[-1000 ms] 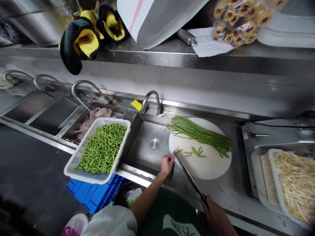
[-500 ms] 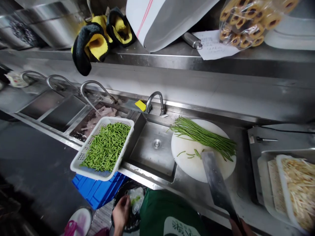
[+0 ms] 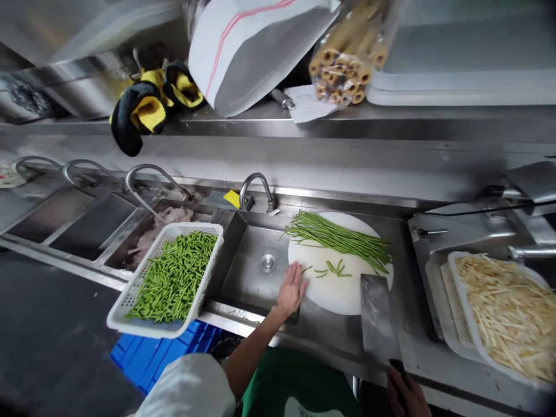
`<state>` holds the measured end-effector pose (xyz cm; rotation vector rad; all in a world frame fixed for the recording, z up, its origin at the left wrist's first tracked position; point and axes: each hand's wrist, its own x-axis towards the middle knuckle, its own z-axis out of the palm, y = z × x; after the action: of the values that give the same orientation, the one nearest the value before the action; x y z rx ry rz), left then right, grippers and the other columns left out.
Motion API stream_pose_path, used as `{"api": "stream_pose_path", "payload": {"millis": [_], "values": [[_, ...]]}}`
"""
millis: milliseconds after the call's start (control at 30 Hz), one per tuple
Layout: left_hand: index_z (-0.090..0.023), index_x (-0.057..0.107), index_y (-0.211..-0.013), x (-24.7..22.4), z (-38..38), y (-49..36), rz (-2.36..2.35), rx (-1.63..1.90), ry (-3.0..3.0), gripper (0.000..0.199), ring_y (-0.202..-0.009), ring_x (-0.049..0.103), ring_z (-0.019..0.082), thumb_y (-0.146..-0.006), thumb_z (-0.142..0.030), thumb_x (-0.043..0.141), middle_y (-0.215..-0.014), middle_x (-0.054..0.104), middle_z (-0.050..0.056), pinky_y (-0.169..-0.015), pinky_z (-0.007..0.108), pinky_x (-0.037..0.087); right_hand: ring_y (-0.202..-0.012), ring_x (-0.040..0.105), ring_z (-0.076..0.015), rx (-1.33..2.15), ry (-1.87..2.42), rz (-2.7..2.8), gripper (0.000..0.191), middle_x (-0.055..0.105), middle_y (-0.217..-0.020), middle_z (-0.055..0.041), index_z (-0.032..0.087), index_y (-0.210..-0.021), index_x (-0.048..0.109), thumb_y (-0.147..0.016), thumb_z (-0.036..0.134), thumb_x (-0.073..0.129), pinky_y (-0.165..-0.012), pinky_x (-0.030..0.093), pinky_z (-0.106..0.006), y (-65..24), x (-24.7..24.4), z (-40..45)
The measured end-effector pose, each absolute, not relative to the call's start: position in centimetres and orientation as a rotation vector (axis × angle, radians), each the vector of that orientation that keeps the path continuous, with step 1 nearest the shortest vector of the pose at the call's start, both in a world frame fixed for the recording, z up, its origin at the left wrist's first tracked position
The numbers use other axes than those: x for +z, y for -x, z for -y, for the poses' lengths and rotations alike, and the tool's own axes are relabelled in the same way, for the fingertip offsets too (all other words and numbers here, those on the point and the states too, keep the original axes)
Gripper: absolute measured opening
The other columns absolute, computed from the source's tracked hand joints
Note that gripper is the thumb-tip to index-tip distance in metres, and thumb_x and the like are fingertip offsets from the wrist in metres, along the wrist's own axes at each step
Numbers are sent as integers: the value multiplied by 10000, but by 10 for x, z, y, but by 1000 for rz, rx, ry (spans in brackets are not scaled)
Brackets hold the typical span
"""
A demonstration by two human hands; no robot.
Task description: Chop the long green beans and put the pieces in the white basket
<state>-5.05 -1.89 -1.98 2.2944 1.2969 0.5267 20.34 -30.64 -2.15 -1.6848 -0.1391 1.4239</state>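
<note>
My left hand (image 3: pixel 292 289) is open, its fingers stretched out at the left edge of the round white cutting board (image 3: pixel 321 292). Several short cut pieces of long bean (image 3: pixel 332 269) lie on the board just right of its fingertips. My right hand (image 3: pixel 407 394) is wrapped round the handle of a cleaver (image 3: pixel 379 315), whose broad blade overlaps the board's lower right edge. Across the back of the board stretches a bundle of long green beans (image 3: pixel 343 236). A white perforated basket (image 3: pixel 113 315) on the left holds many cut beans (image 3: pixel 174 278).
A sink basin (image 3: pixel 247 275) with a curved faucet (image 3: pixel 256 185) lies between basket and board. Right of the board stands a tub of bean sprouts (image 3: pixel 506 307). Overhead runs a steel shelf (image 3: pixel 243 126) with gloves (image 3: pixel 139 116). A blue crate (image 3: pixel 152 359) sits below the basket.
My left hand has risen from beside the bin below the counter to the board's left edge. The cleaver has shifted towards the board's lower right. The whole view has turned slightly right.
</note>
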Motion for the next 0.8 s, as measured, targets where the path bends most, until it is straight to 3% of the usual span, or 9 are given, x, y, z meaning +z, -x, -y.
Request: {"api": "stream_pose_path", "payload": {"millis": [200,367,500,633,800], "values": [[-132,282,-1546,-44,24,-33,-1358,499,-2368,618,-1517,120,348,-996,-385,409,-1631,160,201,-1188,593,256,-294,348,-71,1366,1639,263,598,392,-389,90,219,-583,476,-656,785,655,-297,312,-216,-171,-27,263],[-223,294,-1554,-35,18,-82,-1349,532,-2298,664,-1512,126,386,-963,-468,469,-1657,65,151,-1188,600,248,-284,353,-71,1428,1634,382,597,386,-370,101,232,-613,437,-697,804,584,-306,319,-212,-157,-30,232],[-273,380,-1517,-30,11,-99,-1263,536,-2275,568,-1516,115,383,-979,-444,437,-1667,53,97,-1200,609,224,-303,352,-71,1443,1651,443,584,422,-430,108,238,-683,444,-682,806,581,-302,323,-220,-147,-23,214],[-195,364,-1525,-21,13,-90,-1238,579,-2232,525,-1526,105,330,-1015,-314,324,-1663,87,116,-1223,559,228,-300,365,-88,1428,1733,585,581,415,-385,90,247,-639,418,-711,814,525,-323,324,-232,-132,-12,206],[-223,288,-1557,23,6,2,-1504,742,-2153,548,-1532,83,314,-1015,-298,308,-1667,70,85,-1226,567,219,-359,414,-103,1539,1689,821,515,432,-439,82,245,-692,467,-783,750,519,-376,355,-234,-90,0,189]]}}
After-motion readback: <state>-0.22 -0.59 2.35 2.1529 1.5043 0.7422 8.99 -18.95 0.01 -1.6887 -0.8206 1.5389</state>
